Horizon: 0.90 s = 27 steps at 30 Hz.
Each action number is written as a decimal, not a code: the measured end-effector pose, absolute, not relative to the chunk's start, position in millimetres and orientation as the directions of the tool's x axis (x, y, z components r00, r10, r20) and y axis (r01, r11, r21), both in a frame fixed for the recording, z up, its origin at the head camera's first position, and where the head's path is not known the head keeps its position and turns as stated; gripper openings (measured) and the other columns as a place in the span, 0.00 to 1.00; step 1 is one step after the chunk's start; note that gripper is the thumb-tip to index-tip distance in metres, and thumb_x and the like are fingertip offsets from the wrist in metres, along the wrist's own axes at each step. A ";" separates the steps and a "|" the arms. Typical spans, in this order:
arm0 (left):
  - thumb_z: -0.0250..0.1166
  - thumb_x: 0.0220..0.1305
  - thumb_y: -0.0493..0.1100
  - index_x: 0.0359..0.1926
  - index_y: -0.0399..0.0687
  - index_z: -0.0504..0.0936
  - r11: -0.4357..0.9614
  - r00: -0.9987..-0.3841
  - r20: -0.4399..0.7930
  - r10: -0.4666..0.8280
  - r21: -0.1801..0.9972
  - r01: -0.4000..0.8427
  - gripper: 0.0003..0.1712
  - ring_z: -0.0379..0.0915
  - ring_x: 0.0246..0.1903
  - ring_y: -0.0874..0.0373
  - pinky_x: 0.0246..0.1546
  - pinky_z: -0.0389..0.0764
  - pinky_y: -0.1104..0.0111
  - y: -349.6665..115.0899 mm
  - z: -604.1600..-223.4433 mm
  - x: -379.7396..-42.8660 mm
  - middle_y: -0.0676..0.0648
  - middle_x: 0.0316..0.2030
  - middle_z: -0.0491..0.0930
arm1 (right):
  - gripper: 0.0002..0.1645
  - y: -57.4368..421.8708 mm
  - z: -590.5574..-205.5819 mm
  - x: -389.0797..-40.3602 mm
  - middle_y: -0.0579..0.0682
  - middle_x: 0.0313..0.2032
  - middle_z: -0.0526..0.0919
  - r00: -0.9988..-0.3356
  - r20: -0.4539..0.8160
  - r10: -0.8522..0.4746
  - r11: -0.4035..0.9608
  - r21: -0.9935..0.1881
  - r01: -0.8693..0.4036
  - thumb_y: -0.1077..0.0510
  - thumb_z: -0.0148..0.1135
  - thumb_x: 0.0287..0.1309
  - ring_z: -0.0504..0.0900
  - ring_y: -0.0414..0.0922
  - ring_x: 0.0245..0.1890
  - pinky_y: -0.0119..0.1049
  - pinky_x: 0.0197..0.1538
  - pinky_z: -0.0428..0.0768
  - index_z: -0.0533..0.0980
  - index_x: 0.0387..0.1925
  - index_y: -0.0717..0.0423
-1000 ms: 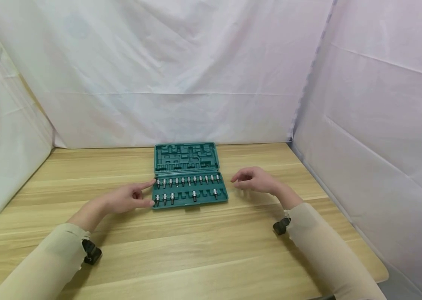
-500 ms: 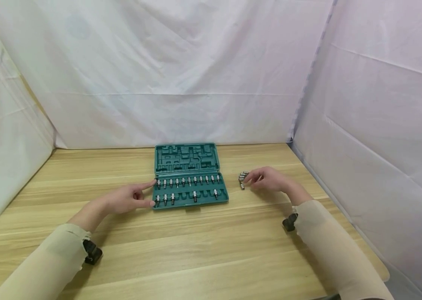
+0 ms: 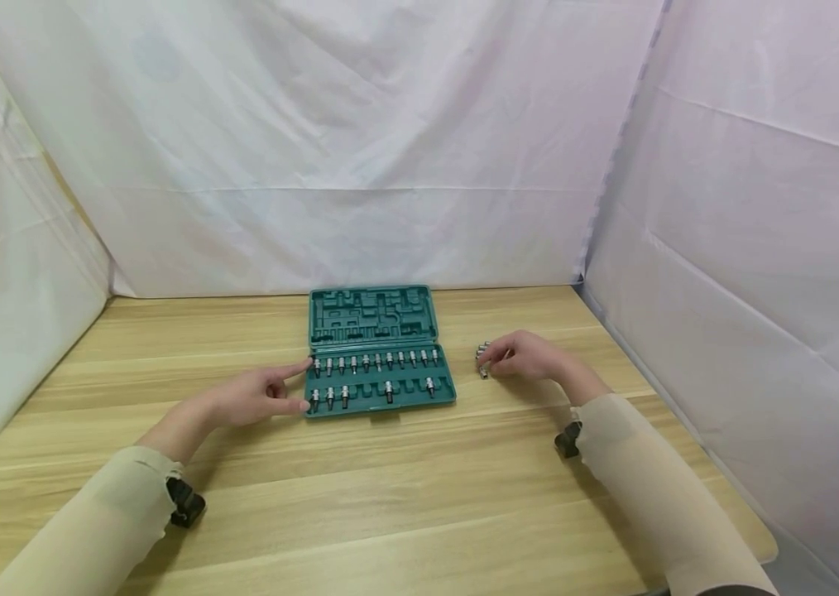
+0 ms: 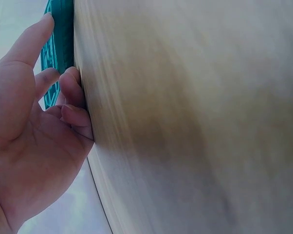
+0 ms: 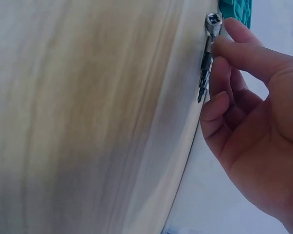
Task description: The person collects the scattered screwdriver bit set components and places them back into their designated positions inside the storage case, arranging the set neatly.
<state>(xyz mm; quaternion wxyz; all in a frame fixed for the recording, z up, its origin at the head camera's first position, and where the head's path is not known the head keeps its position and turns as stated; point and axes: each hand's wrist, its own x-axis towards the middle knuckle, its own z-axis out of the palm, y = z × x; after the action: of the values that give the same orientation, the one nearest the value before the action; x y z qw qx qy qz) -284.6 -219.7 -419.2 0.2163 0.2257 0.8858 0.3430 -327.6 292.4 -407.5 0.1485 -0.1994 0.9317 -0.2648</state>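
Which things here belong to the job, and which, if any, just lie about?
Apparently the job:
green bit case, left hand at its edge
seated socket bits
loose socket bits at the right hand

Merely surroundings:
wooden table
white cloth backdrop
black wrist devices

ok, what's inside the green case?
The green case holds metal bits in two rows, the front one with gaps. The lid shows only moulded hollows. Hidden: the slot floors beneath the bits, and spots on the left edge behind the fingers of the left hand.

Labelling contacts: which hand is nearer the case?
Left. The left hand touches the left side of the case; the right hand is apart, right of the case, by loose bits.
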 end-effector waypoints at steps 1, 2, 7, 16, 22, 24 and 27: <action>0.72 0.76 0.57 0.90 0.54 0.54 0.663 -0.804 -0.228 0.548 0.705 0.251 0.53 0.64 0.31 0.55 0.32 0.68 0.65 -219.8 -419.4 -284.5 0.50 0.30 0.70 | 0.14 291.6 -407.8 -327.8 0.48 0.51 0.91 -0.875 -0.176 -0.451 0.783 -0.549 -0.293 0.63 0.70 0.71 0.82 0.44 0.48 0.43 0.59 0.79 0.92 0.52 0.45; 0.72 0.76 0.57 0.90 0.54 0.54 0.664 -0.805 -0.229 0.548 0.705 0.251 0.53 0.64 0.31 0.55 0.32 0.68 0.65 -219.9 -419.6 -284.5 0.50 0.30 0.70 | 0.14 291.0 -408.2 -327.9 0.48 0.51 0.91 -0.873 -0.182 -0.453 0.785 -0.546 -0.294 0.63 0.70 0.71 0.82 0.44 0.48 0.43 0.58 0.79 0.92 0.51 0.45; 0.72 0.76 0.58 0.90 0.54 0.53 0.660 -0.801 -0.229 0.553 0.707 0.253 0.53 0.63 0.30 0.55 0.32 0.68 0.65 -220.0 -420.3 -284.7 0.50 0.29 0.70 | 0.12 287.8 -408.4 -326.8 0.47 0.46 0.91 -0.864 -0.213 -0.456 0.793 -0.538 -0.286 0.62 0.72 0.70 0.82 0.43 0.46 0.42 0.56 0.80 0.92 0.49 0.46; 0.71 0.76 0.58 0.90 0.54 0.53 0.659 -0.802 -0.229 0.552 0.709 0.251 0.53 0.64 0.31 0.55 0.32 0.69 0.66 -219.7 -420.0 -284.9 0.49 0.30 0.71 | 0.06 283.2 -409.0 -324.6 0.48 0.48 0.89 -0.875 -0.217 -0.432 0.803 -0.534 -0.264 0.59 0.74 0.71 0.82 0.46 0.48 0.45 0.59 0.80 0.91 0.46 0.47; 0.72 0.76 0.57 0.90 0.54 0.53 0.661 -0.805 -0.228 0.548 0.707 0.250 0.53 0.64 0.31 0.55 0.32 0.68 0.66 -219.3 -418.9 -284.8 0.49 0.30 0.71 | 0.06 281.1 -410.5 -323.6 0.49 0.50 0.90 -0.900 -0.145 -0.410 0.756 -0.605 -0.247 0.58 0.72 0.73 0.82 0.46 0.47 0.42 0.55 0.79 0.88 0.48 0.48; 0.72 0.76 0.57 0.90 0.54 0.53 0.661 -0.806 -0.226 0.548 0.706 0.252 0.53 0.64 0.31 0.55 0.32 0.68 0.66 -219.3 -418.6 -284.8 0.49 0.30 0.71 | 0.07 279.1 -410.2 -323.1 0.49 0.48 0.90 -0.900 -0.122 -0.418 0.734 -0.629 -0.256 0.58 0.72 0.74 0.82 0.45 0.46 0.41 0.54 0.79 0.87 0.50 0.49; 0.72 0.76 0.57 0.90 0.54 0.53 0.666 -0.807 -0.227 0.545 0.702 0.253 0.53 0.64 0.30 0.55 0.32 0.68 0.66 -219.4 -418.4 -284.6 0.49 0.30 0.71 | 0.12 275.3 -409.6 -322.4 0.50 0.48 0.90 -0.890 -0.093 -0.445 0.690 -0.670 -0.275 0.58 0.71 0.75 0.84 0.46 0.47 0.42 0.55 0.81 0.85 0.56 0.51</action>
<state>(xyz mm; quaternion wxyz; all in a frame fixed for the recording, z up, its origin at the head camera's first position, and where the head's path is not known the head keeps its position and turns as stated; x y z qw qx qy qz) -284.6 -219.4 -418.4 0.2143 0.2249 0.8871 0.3414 -322.4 275.3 -409.6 0.1250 -0.1978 0.9107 -0.3404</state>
